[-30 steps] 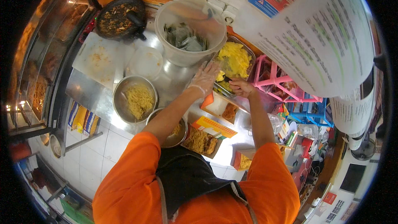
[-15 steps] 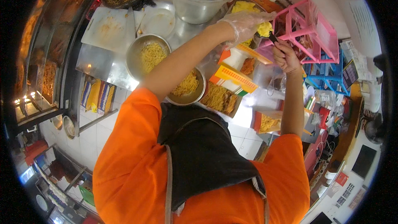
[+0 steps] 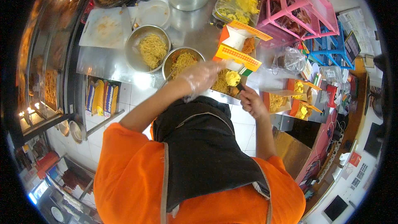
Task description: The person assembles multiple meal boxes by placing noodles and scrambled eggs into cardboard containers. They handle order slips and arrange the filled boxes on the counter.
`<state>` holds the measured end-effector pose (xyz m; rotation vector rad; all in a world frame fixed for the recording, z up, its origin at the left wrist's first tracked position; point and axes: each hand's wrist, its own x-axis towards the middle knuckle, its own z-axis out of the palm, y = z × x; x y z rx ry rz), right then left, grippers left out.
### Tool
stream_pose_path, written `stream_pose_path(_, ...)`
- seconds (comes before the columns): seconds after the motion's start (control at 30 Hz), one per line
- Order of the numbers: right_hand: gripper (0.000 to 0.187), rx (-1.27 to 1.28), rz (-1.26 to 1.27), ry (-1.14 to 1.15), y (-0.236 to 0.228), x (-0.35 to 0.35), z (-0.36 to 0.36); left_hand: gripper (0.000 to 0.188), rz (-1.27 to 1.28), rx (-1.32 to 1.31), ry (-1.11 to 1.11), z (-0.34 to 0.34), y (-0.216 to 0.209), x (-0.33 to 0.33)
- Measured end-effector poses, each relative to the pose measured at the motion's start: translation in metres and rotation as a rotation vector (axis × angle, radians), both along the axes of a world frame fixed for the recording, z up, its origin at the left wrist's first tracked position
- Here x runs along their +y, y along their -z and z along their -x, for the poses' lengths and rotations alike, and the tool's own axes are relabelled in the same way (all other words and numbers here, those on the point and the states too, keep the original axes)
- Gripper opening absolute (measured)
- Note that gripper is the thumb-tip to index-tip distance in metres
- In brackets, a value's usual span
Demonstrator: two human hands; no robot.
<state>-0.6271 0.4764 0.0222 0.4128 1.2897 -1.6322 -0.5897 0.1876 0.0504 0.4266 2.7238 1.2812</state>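
My right hand (image 3: 253, 103) is closed round a black-handled utensil (image 3: 240, 86). A lump of yellow scrambled egg (image 3: 233, 78) covers its head, so its exact kind is hidden. The egg is over an open takeaway box of noodles (image 3: 219, 84), whose orange-and-white lid (image 3: 238, 56) stands raised. My left hand (image 3: 202, 78), in a clear plastic glove, reaches across the box's left side with fingers stretched toward the lid; whether they touch it is unclear. Beside it sits a steel bowl of noodles (image 3: 182, 61).
Behind are a tray of scrambled egg (image 3: 238, 2), another open box (image 3: 238, 41) and a pink rack (image 3: 300, 10). Several filled boxes (image 3: 277, 103) stand at the right. Left lie a second noodle bowl (image 3: 151, 49), a cutting board (image 3: 103, 28) with a knife, and a glass display case (image 3: 49, 58).
Both hands have come back from the egg tray toward me, down to the front noodle box. The utensil carries the egg along. My view has shifted, showing more filled boxes at right.
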Motion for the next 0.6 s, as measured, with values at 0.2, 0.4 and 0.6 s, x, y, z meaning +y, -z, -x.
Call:
stream_pose_path(0.2, 0.053, 0.894, -0.506, -0.169, 0.056, -0.035, -0.054, 0.031, 0.422, -0.319, 0.126, -0.029, 0.014, 0.036)
stream_pose_path(0.4, 0.073, 1.102, -1.004, -0.537, 0.057, -0.056, -0.076, 0.027, 0.541, -0.442, 0.242, -0.035, 0.013, 0.038)
stream_pose_path(0.6, 0.071, 1.149, -0.981, -0.509, 0.057, -0.055, -0.077, 0.028, 0.556, -0.537, 0.165, -0.041, 0.018, 0.042)
